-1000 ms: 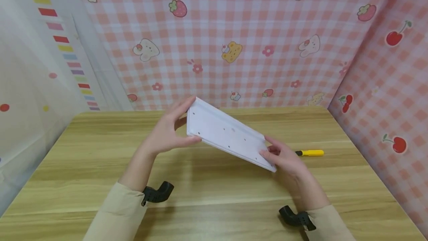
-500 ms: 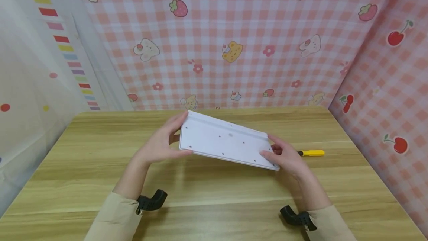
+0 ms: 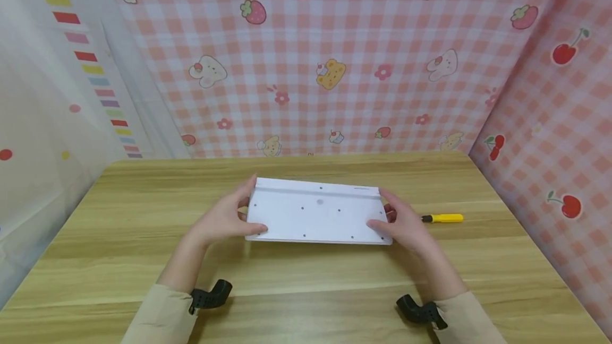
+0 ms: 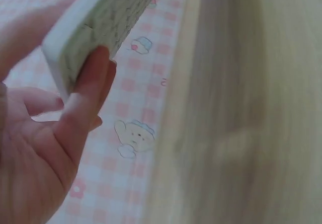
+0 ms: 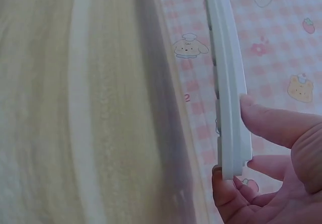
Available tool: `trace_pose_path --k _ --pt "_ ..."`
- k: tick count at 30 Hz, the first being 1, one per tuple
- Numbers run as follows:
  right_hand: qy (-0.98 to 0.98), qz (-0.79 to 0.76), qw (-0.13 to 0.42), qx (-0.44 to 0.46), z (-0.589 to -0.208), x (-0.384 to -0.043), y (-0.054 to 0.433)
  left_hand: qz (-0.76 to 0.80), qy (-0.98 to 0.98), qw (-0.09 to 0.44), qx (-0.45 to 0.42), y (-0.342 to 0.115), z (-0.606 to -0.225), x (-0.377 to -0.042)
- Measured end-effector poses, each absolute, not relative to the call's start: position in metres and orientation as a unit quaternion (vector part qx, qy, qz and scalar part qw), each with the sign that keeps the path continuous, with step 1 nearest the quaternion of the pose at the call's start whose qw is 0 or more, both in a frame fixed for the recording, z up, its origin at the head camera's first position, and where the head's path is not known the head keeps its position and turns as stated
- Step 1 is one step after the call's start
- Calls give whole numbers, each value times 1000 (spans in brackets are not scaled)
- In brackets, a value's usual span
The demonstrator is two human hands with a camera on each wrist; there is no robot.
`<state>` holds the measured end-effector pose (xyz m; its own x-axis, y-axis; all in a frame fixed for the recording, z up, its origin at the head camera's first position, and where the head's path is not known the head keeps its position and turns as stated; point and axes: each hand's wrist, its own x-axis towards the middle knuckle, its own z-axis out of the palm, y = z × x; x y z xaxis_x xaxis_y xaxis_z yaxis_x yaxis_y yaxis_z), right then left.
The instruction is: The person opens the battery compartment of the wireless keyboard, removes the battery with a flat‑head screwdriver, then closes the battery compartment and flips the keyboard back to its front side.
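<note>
A white keyboard (image 3: pixel 320 219) is held above the table with its underside towards the head camera, showing several small screw holes and a raised strip along the far edge. At its left end my left hand (image 3: pixel 220 222) grips it, thumb on the underside and fingers round the other face. My right hand (image 3: pixel 406 230) holds the right end in the same way. Rows of keys on the keyboard (image 4: pixel 113 25) show on its other face in the left wrist view. From the right wrist, the keyboard (image 5: pixel 230 93) is seen edge-on between thumb and fingers.
A screwdriver with a yellow handle (image 3: pixel 447 218) lies on the wooden table (image 3: pixel 306 291), just right of my right hand; its tip end is partly hidden. A pink checked cloth (image 3: pixel 306 68) hangs behind the table, with more cloth at both sides.
The keyboard's left end has come down and slightly left with my left hand, so the keyboard has gone from steeply slanted to nearly level. My right hand has barely moved.
</note>
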<state>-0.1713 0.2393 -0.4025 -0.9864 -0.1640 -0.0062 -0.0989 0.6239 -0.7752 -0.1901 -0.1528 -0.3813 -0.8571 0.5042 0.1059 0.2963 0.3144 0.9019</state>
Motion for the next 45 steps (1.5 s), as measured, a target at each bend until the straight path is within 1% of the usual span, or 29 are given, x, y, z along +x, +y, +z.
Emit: trace_pose_path --k 6,14,24,45 --pt "905 -411 40 -97 -405 -171 236 468 850 88 227 -162 -392 -187" --pt "904 -402 38 -144 -417 -174 233 441 866 88 218 -172 -406 -185" --pt "909 -385 58 -148 -418 -172 230 443 866 113 202 -180 -420 -183" --pt "924 -358 65 -118 -420 -173 222 431 875 95 197 -185 -425 -185"
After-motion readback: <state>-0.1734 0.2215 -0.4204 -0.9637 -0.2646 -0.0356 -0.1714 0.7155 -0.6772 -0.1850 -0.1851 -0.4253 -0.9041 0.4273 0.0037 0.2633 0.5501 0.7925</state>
